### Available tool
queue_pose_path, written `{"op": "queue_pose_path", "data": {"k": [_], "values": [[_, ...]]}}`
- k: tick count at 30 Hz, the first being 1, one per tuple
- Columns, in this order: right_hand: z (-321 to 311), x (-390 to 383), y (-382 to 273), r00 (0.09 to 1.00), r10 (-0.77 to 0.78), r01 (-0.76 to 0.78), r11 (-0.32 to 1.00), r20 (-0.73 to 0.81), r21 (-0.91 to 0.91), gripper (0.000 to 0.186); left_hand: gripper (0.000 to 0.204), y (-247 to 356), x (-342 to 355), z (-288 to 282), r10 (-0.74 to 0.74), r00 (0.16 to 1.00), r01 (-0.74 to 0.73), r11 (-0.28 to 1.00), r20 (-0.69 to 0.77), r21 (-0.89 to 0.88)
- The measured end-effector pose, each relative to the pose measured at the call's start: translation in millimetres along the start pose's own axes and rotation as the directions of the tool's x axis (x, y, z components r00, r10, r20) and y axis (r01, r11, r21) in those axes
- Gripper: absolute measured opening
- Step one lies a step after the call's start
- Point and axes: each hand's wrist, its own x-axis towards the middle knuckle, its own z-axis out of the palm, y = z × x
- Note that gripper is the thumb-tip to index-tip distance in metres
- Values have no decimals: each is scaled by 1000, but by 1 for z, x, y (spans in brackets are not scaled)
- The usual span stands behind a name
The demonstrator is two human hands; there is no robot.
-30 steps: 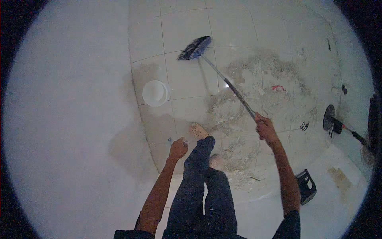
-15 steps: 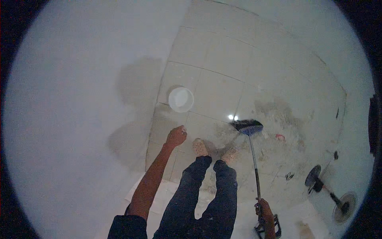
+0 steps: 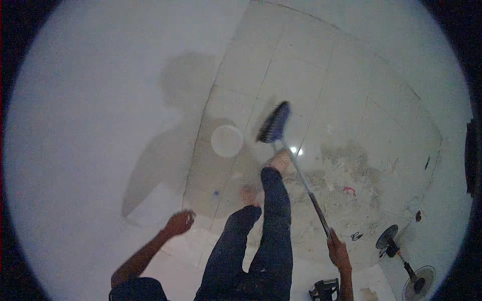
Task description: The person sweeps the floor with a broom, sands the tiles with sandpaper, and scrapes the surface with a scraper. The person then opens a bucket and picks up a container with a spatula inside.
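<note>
- My right hand is wrapping around the top end of the broom; it is gripping the dark sleeve.
- I am guessing the broom is feeling light, and the pole stiff; the sleeve is probably giving the best, least slippery hold.
- My left hand is curling well to the grip's left; I can't tell if it is holding anything.
- Ahead of the grip, gritty dirt is lying about.
- Past that, ahead and left, the broom head is showing soft-looking bristles, likely bending easily.
</note>
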Motion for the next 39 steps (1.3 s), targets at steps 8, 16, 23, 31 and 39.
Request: {"op": "queue_pose_path", "data": {"k": [8, 16, 23, 31, 39], "values": [[-37, 244, -17, 875, -421, 409, 907, -240, -99, 40, 18, 161, 69, -34, 67, 993, -39, 962, 97, -271], [-58, 95, 133, 991, 41, -36, 999, -130, 40, 40, 19, 236, 202, -132, -61, 995, 39, 967, -81, -252], [-16, -19, 166, 964, 134, -110, 987, -232, 114, 44, 29, 387, 339, -76, 417, 882, -432, 901, -218, -25], [-106, 124, 9, 949, 17, 94, 938, -315, 334, 40, 62, 474, 410, -35, 407, 913, -406, 913, -17, 45], [-195, 363, -225, 768, -394, 609, 692, -504, 387, 55, 44, 380, 601, -217, 355, 890, -158, 828, -285, 537]]}}
